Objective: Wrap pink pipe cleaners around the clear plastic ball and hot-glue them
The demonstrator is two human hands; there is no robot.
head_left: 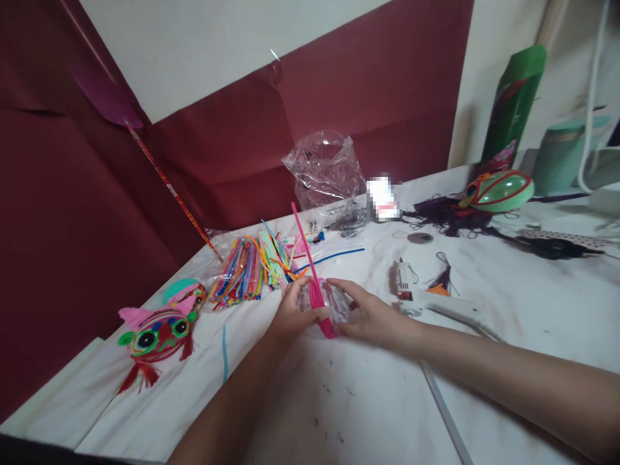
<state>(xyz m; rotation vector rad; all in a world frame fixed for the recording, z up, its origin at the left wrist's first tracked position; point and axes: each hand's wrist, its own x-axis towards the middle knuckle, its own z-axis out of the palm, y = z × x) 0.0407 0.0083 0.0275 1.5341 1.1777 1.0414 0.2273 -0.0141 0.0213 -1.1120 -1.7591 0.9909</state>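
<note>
In the middle of the table, a clear plastic ball is held between my two hands. Bright pink pipe cleaners lie side by side round it, and one end sticks up above the ball. My left hand closes on the ball's left side, its thumb against the pink strands. From the right, my right hand grips the ball with fingers on top and thumb lower down. A bundle of colourful pipe cleaners lies beyond my left hand. To the right of my right hand lies a white glue gun.
A decorated animal-face ornament stands at left, near a single light-blue pipe cleaner. Behind are a clear plastic bag and a blurred bright screen. A green balloon-like ornament, dark tassels and black scissors-like handles lie right.
</note>
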